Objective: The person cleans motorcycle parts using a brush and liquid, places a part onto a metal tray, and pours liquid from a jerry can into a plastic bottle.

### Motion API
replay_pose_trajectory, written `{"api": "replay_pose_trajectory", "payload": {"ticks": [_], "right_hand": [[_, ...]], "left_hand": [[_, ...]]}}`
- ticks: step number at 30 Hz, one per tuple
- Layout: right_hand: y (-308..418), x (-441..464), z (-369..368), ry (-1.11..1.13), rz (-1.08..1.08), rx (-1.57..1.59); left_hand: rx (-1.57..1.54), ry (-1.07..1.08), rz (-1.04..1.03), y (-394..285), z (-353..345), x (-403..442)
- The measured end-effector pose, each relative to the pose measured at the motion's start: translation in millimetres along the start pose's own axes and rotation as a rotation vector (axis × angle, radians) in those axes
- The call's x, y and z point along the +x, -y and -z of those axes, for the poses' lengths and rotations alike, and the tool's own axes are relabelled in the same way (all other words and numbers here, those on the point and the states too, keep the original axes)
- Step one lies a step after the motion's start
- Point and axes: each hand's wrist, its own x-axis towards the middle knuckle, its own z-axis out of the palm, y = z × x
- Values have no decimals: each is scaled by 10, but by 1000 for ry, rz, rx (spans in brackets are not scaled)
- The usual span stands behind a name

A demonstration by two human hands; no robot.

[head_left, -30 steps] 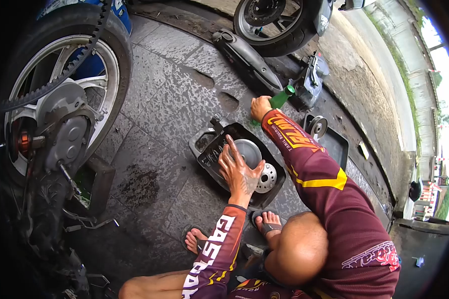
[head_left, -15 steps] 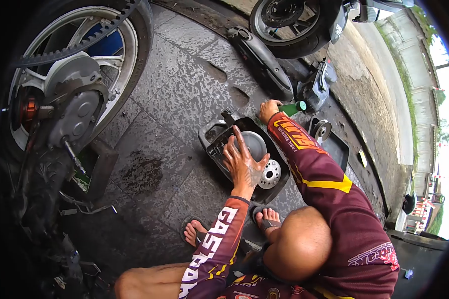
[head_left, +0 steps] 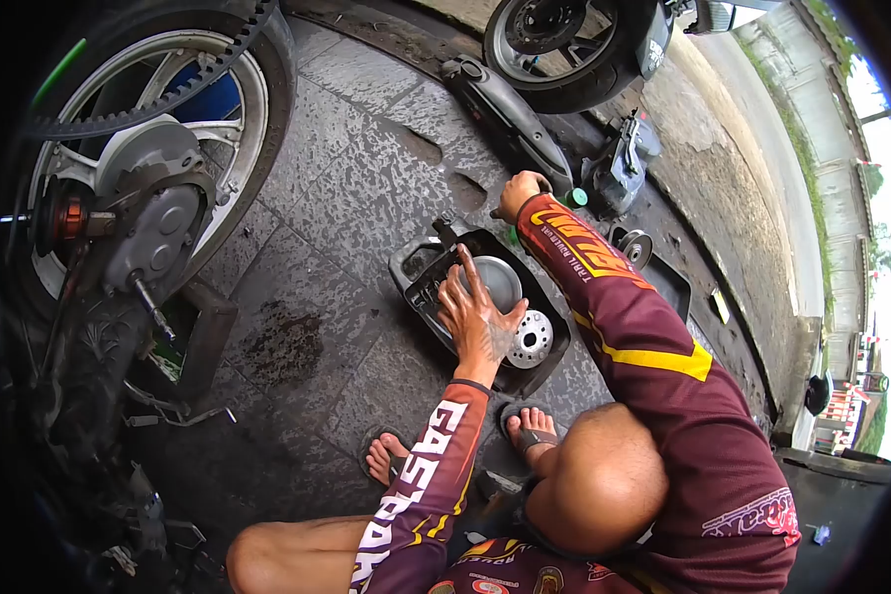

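Observation:
My left hand (head_left: 480, 319) is spread over a black plastic tub (head_left: 543, 381), its fingers apart above a round grey metal disc (head_left: 500, 284). Beside its thumb, a silver plate with holes (head_left: 531, 340) sits in the same tub. Beyond the tub's far right end is my right hand (head_left: 521, 196), fingers curled. A dark edge shows at its fingers, but what it grips is hidden. Close to that wrist, a green bottle cap (head_left: 576, 198) pokes out past the sleeve, and the forearm covers most of what lies beneath.
On the left stands a scooter's rear wheel (head_left: 250, 148) with its gear housing (head_left: 158, 233) and a toothed belt (head_left: 134, 121). A long black cover (head_left: 510, 119) and a grey engine part (head_left: 619, 163) lie ahead. At right, another tray (head_left: 675, 292) holds a pulley (head_left: 636, 247).
My right hand has shifted up and left, and its forearm now covers more of the green bottle. My left hand stays over the disc.

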Motion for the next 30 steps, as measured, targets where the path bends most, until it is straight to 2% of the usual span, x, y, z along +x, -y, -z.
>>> {"api": "replay_pose_trajectory", "payload": {"ticks": [5, 7, 9, 13, 15, 17, 18, 19, 20, 21, 22, 23, 24, 25, 26, 27, 29, 30], "right_hand": [[-245, -319, 356, -144, 24, 114], [-363, -341, 414, -294, 114, 198], [-560, -574, 545, -500, 207, 350], [-1055, -1580, 811, -1028, 87, 990], [-1385, -2133, 470, -1267, 80, 1241], [-1553, -2860, -141, -1467, 130, 1760], [-1558, -3175, -495, -1709, 88, 1903], [-1529, -3372, -1011, -1895, -103, 1887], [-1428, -3531, -1527, -1997, -409, 1888], [-1266, -3612, -2159, -1971, -723, 1908], [-1022, -3679, -2762, -1782, -1021, 1997], [-701, -3663, -3390, -1422, -1319, 2064], [-184, -3489, -4278, -1166, -1435, 1983], [142, -3555, -4479, -895, -1469, 1720], [433, -3494, -4806, -891, -1467, 1568], [577, -3486, -4935, -766, -1523, 1434], [797, -3376, -5124, -493, -1775, 1326], [911, -3355, -5170, -476, -1789, 1347]], "left_hand": [[39, -27, -62, -32, 9, -6], [69, 0, -41, -67, 46, -11], [88, 2, -65, -70, 46, -28], [165, -6, -118, -81, 32, -65], [192, -11, -137, -112, 43, -79], [183, -17, -191, -192, 79, -98], [153, -44, -257, -254, 109, -110], [123, -78, -320, -365, 139, -119], [89, -83, -390, -526, 157, -156], [56, -90, -458, -693, 164, -196], [42, -41, -530, -883, 96, -292], [51, 76, -613, -1049, -9, -404], [100, 185, -673, -1166, -182, -504], [152, 284, -732, -1266, -387, -544], [164, 284, -761, -1373, -593, -502], [165, 290, -785, -1473, -802, -482], [190, 303, -832, -1702, -1155, -441], [213, 315, -849, -1815, -1348, -406]]}}
